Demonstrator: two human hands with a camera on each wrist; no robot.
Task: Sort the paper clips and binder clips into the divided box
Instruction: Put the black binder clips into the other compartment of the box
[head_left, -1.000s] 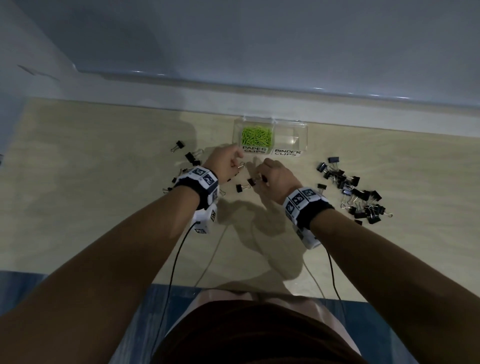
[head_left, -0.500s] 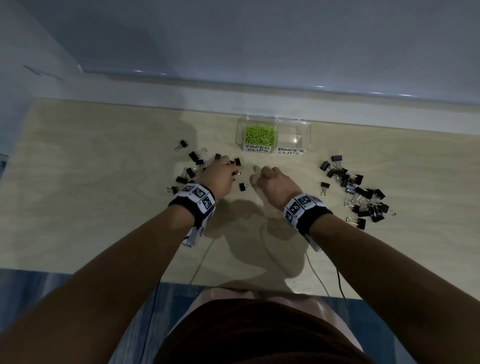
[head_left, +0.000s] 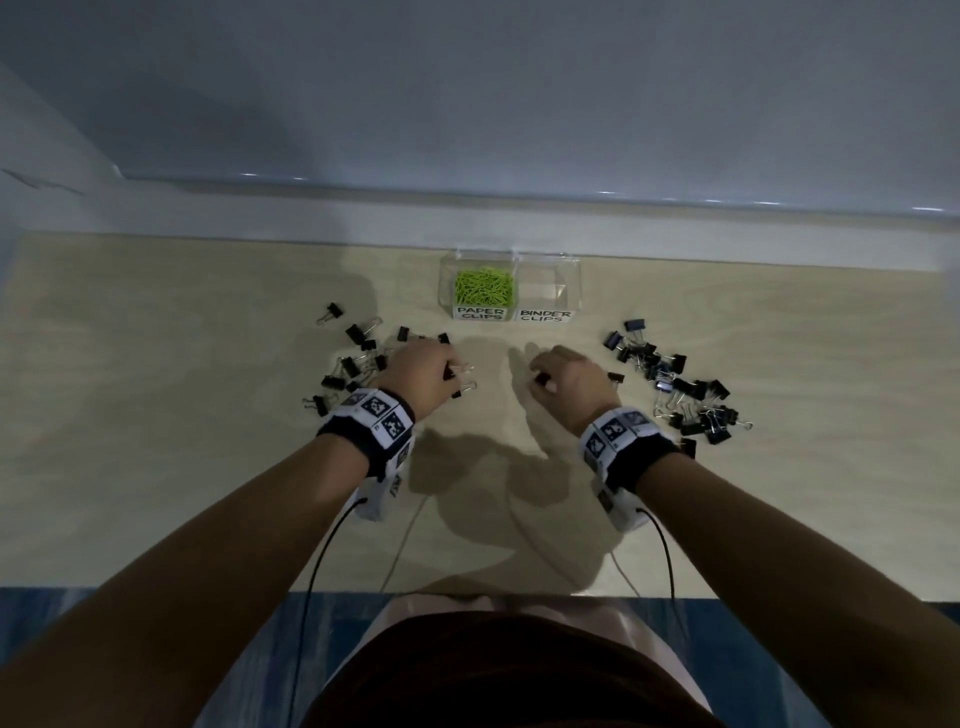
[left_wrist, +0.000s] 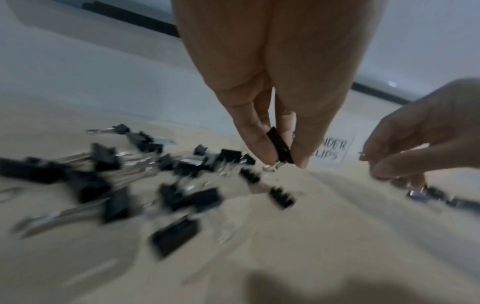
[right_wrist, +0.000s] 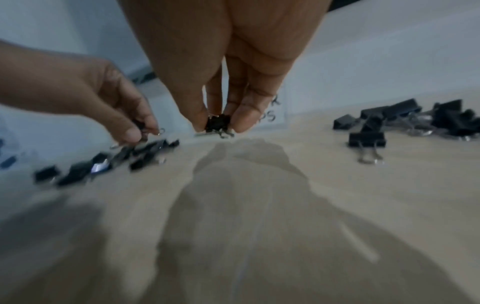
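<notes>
The clear divided box (head_left: 566, 283) stands at the table's far edge; its left compartment holds green paper clips (head_left: 484, 286), its right one, labelled binder clips, looks empty. Black binder clips lie in a left pile (head_left: 353, 364) and a right pile (head_left: 685, 395). My left hand (head_left: 423, 374) hovers by the left pile and pinches a black binder clip (left_wrist: 279, 148) between thumb and fingertips. My right hand (head_left: 563, 379) is in front of the box and pinches another black binder clip (right_wrist: 217, 122) just above the table.
A pale wooden table (head_left: 182, 441) runs to a white wall ledge (head_left: 311, 218) behind the box. Thin cables (head_left: 317, 561) trail from both wrist bands over the table's near edge. My lap is below that edge.
Both hands have drawn back from the box and apart, the left toward the left pile, the right to the right. Each now pinches a binder clip.
</notes>
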